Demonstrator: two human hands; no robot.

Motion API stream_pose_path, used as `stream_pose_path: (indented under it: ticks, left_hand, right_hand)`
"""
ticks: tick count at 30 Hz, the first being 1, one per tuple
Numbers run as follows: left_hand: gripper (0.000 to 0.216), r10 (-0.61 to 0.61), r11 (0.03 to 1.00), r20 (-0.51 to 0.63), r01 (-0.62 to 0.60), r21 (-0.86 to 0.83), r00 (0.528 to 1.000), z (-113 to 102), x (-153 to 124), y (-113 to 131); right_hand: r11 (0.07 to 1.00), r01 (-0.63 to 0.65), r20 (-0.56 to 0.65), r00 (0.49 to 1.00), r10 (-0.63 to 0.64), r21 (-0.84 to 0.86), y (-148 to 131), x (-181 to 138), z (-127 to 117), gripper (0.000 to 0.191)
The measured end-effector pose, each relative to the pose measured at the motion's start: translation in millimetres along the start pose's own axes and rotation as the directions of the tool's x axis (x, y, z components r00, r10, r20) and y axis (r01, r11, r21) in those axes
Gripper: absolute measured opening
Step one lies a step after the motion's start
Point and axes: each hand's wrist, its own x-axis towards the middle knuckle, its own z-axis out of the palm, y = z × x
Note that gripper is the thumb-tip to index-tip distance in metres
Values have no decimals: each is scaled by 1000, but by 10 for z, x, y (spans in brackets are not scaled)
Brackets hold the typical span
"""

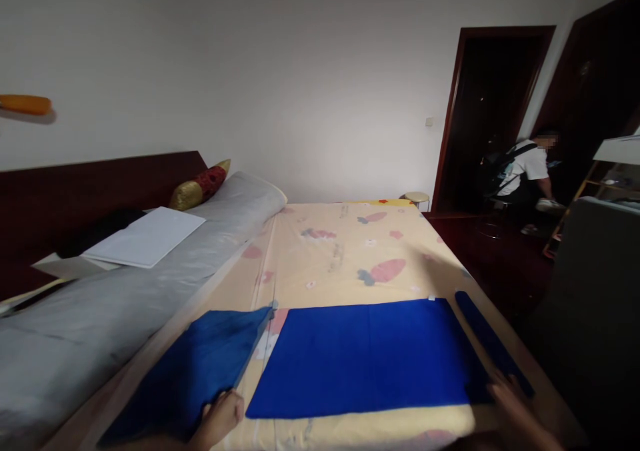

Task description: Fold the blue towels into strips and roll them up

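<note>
A bright blue cloth (pixel 367 358) lies spread flat as a wide rectangle on the near part of the bed (pixel 345 251), its long edges running across the view. At its right end a narrow strip of the same blue (pixel 487 338) lies angled along the bed's edge. To the left, a darker blue folded piece (pixel 200 371) rests on the sheet, its far corner coming close to the flat cloth's left corner.

The left hand (pixel 220 419) sits at the bottom of the view with its fingers on the near edge of the folded piece, seemingly pinching it, though the grip itself is partly cut off. The right hand (pixel 510 398) lies on the near right corner of the flat cloth; it is blurred, so whether it grips the fabric or only presses on it cannot be told.

The bed wears a pale yellow sheet printed with pink carrots. Along its left side runs a long grey bolster (pixel 100 324) carrying a white sheet of paper (pixel 145 238), with a red and gold cushion (pixel 200 184) at its far end against the dark headboard (pixel 75 198). Beyond the far corner stands a small round stool (pixel 417 198). In the dark doorway (pixel 490 118) at right, another person (pixel 525 171) with a backpack bends over.
</note>
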Motion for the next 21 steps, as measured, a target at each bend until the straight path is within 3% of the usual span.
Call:
stream_pose_path:
  ticks: [3, 5, 7, 11, 14, 17, 19, 21]
  left_hand:
    - [34, -13, 1000, -100, 13, 1, 995, -82, 81, 269]
    - [36, 36, 999, -161, -38, -13, 986, -72, 158, 677]
    - [44, 95, 994, -201, -105, -39, 975, 39, 211, 1255]
    - [58, 267, 946, -230, -300, -123, 936, 506, 173, 2518]
    - [58, 396, 884, -146, -419, -205, 907, 856, 109, 3057]
    - [54, 399, 884, -133, -419, -207, 907, 1043, 118, 2973]
    - [54, 260, 943, -174, -288, -166, 950, 1085, 154, 2601]
    - [59, 29, 989, -224, -60, -132, 974, 1101, 185, 2073]
  right_hand:
    - [999, -36, 93, 995, 33, 28, -338, 240, -227, 38]
    - [989, -78, 118, 991, 63, 122, -738, 526, -367, 42]
    - [983, -46, 126, 992, 24, 176, -1261, 814, -404, 46]
    - [944, 21, 186, 979, -86, 329, -2394, 1124, -154, 52]
    - [886, 7, 258, 956, -142, 464, -2903, 1128, 97, 54]
    - [886, -17, 241, 965, -107, 463, -2833, 1034, 244, 52]
    - [915, -100, 214, 977, 15, 390, -2470, 920, 304, 54]
    - [927, -242, 196, 962, 191, 286, -1947, 758, 370, 59]
